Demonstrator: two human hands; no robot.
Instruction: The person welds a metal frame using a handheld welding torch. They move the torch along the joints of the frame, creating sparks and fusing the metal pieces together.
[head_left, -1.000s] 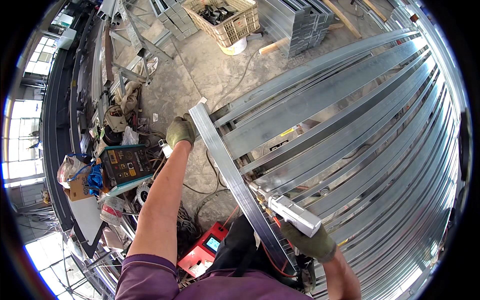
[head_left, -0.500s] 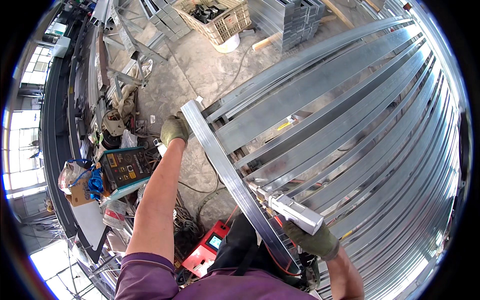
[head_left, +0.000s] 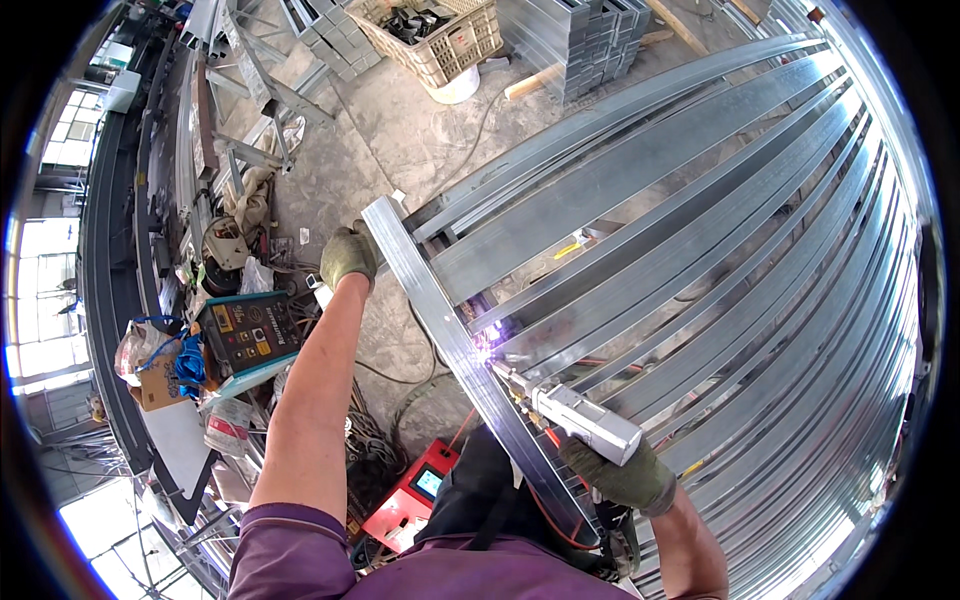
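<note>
My right hand (head_left: 622, 478), in a green work glove, is wrapped round a silver handheld laser welding gun (head_left: 585, 422). The gun's nozzle points up and left to the inner edge of a galvanized metal end rail (head_left: 425, 285), where a bright violet-white spark (head_left: 484, 354) glows. Several long metal slats (head_left: 600, 190) run off to the right from this rail. My left hand (head_left: 350, 252), gloved too, is closed at the rail's far end; its fingers are partly hidden, and it seems to grip the rail there.
Near my legs stands a red machine (head_left: 412, 497) with a small lit screen. To the left are a teal-framed control box (head_left: 250, 335), cables and bundled scrap. Beyond lie a beige plastic crate (head_left: 450, 45) of dark parts and stacked metal tubes (head_left: 600, 45). A cable (head_left: 385, 375) crosses the floor.
A bright weld spark has appeared at the gun's tip. The gun and my right hand have shifted very slightly up and left; my left hand stays at the rail end.
</note>
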